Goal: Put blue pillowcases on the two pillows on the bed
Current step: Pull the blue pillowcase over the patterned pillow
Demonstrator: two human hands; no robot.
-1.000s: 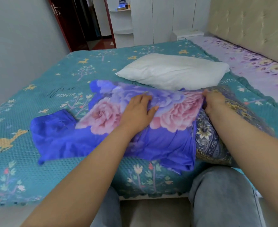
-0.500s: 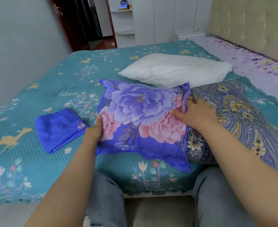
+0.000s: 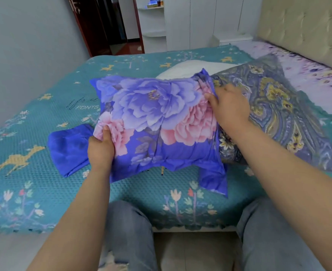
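- The blue floral pillowcase (image 3: pixel 157 122) is pulled partway over a paisley-patterned pillow (image 3: pixel 278 114); the covered end points to the person's left and the bare end sticks out to the right, lying on the teal bedspread (image 3: pixel 44 192).
- The left hand (image 3: pixel 100 147) grips the closed left end of the case — thumb on top over a pink flower, fingers curled under the fabric.
- The right hand (image 3: pixel 229 106) sits at the open mouth of the case, where the cloth is bunched against the pillow. Its thumb and fingers pinch the gathered edge (the fingertips themselves are hidden in the folds).
- A loose flap of the same blue cloth hangs from the near right corner of the case, towards the bed's edge.
- A second blue pillowcase (image 3: pixel 69 151), folded and plain, lies flat on the bedspread just left of the left hand, partly tucked under the floral one.
- A white pillow (image 3: pixel 182 72) with no cover lies behind the floral case, mostly hidden by it.
- Further right the bed shows a lilac floral sheet (image 3: pixel 298 75), and beyond it a padded beige headboard (image 3: pixel 302 26).
- The person's knees in grey jeans (image 3: pixel 130 235) stand close against the bed's near edge.
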